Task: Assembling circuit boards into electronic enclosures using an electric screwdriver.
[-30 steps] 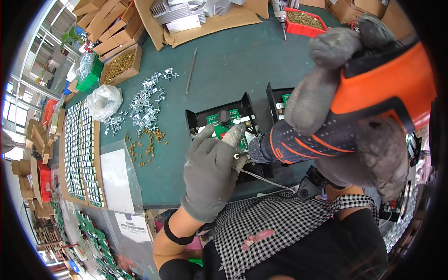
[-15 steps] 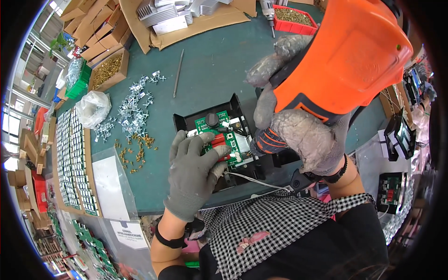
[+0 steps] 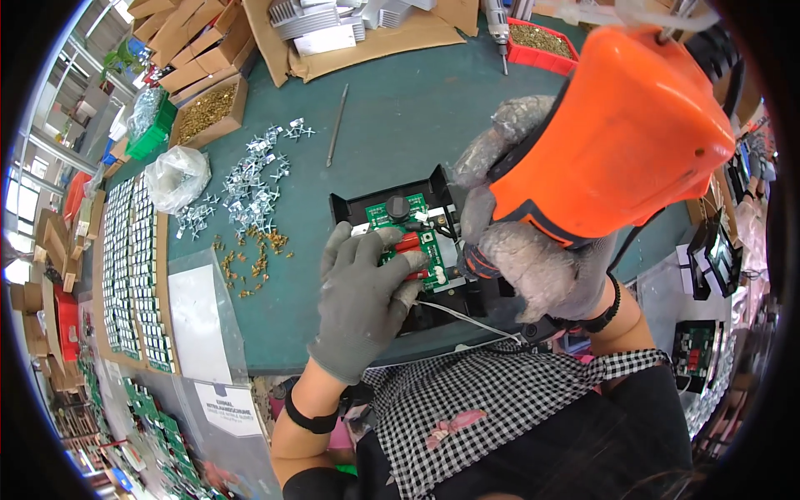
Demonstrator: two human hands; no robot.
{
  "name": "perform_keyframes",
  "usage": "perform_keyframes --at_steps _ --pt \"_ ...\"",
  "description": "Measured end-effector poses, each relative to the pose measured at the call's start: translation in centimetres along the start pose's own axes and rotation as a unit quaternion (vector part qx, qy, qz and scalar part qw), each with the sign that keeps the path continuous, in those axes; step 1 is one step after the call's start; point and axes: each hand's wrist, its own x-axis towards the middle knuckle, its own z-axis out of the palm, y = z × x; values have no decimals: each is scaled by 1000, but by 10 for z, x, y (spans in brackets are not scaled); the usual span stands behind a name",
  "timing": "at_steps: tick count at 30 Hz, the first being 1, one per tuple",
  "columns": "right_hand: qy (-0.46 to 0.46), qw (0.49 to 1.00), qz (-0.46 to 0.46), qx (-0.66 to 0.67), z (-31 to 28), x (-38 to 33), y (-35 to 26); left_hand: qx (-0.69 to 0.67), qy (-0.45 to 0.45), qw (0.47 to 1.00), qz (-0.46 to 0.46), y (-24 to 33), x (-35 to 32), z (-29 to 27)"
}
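Gloved in grey, my left hand (image 3: 358, 300) has its fingers closed over a green circuit board (image 3: 429, 250), with fingertips on its red parts (image 3: 408, 241). The board sits inside a black open housing (image 3: 348, 205), and a thin pale cable (image 3: 463, 316) runs from it toward the right. In my gloved right hand (image 3: 537, 258) is an orange power drill (image 3: 617, 142), its ribbed nose pointing down at the board's right side. Clear wrapping covers the fingers of that glove. The drill's tip is hidden, so I cannot tell whether it touches a screw.
Silvery metal clips (image 3: 254, 187) and brass-coloured screws (image 3: 260, 258) lie loose to the left. Beyond them are a plastic bag (image 3: 177, 179) and a board of small parts (image 3: 125, 275). A metal rod (image 3: 338, 125), red bin (image 3: 546, 57) and second drill (image 3: 498, 32) lie farther back.
The whole view has shifted slightly, carrying the bench contents rightward. The drill's rear end now shows lower in the picture, and its nose appears nearer the board. My left hand keeps its hold.
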Motion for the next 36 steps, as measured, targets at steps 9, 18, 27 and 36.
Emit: perform_keyframes --at_steps 9,18,27,36 --pt "87 986 -124 64 3 6 -9 -115 132 962 -211 -71 -35 -8" --pt "31 979 -181 86 2 18 -16 208 84 961 -161 -132 -42 1" --pt "95 979 -116 139 5 9 -18 -46 204 978 21 -22 -29 -18" --pt "315 880 165 316 -11 -57 -31 -63 185 980 28 -6 -37 -11"
